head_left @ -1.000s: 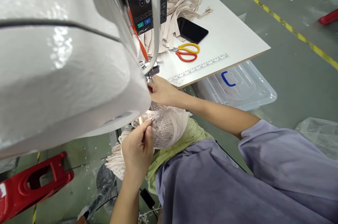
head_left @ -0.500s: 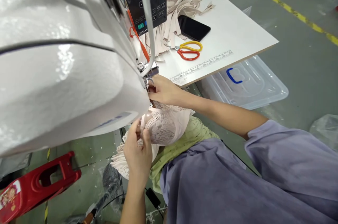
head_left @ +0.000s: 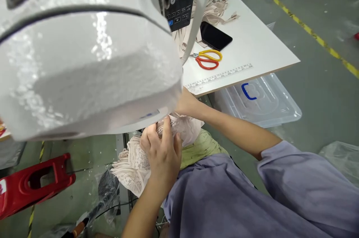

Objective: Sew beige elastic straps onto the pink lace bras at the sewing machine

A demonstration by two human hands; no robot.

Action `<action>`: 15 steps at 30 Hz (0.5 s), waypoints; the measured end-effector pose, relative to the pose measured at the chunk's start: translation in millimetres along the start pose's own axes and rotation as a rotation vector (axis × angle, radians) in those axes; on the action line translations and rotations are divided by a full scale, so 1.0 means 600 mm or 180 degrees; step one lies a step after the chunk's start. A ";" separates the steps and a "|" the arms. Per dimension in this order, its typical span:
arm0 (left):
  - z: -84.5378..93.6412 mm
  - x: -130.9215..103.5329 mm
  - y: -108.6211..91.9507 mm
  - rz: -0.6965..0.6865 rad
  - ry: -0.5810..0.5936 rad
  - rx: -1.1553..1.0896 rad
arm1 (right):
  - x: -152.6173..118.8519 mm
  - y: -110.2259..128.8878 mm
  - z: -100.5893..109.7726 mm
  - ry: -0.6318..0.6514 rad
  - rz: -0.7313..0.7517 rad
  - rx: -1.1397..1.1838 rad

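A pale pink lace bra (head_left: 192, 129) lies under the front of the white sewing machine (head_left: 98, 77), over my lap. My left hand (head_left: 162, 152) grips its near edge, fingertips at the lace just below the machine head. Behind the machine head reaches my right hand (head_left: 187, 103); only its back and wrist show, and its fingers are hidden. The needle area is also covered from view. Left of my left hand hangs a bunch of similar lace pieces (head_left: 133, 167). A green cloth (head_left: 206, 148) rests beneath the bra.
On the white table (head_left: 263, 47) are scissors (head_left: 209, 59), a black phone (head_left: 215, 36), a printed ruler (head_left: 221, 75) and beige fabric strips (head_left: 217, 9). A control panel (head_left: 181, 11) stands behind the machine. A clear plastic box (head_left: 260, 99) and a red stool (head_left: 36, 183) sit lower down.
My view has shifted, so the machine head now covers my right fingers and part of the bra. My left hand has moved up and right along the bra, its back now turned up.
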State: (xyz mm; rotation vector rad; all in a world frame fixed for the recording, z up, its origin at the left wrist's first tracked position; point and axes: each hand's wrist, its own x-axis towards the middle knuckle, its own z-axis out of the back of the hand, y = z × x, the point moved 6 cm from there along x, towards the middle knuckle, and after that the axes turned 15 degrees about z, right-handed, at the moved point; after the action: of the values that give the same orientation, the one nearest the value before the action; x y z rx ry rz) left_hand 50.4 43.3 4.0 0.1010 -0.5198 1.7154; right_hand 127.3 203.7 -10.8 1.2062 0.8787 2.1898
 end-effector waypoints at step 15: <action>-0.005 0.011 -0.005 0.0030 0.0006 0.0019 | 0.003 -0.011 0.000 0.0024 -0.0128 -0.0062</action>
State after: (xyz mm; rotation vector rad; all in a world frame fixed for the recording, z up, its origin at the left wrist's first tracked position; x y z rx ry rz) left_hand 52.6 50.6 4.5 0.1013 -0.5144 1.7261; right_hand 127.0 209.4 -14.6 1.1619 0.8751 2.1675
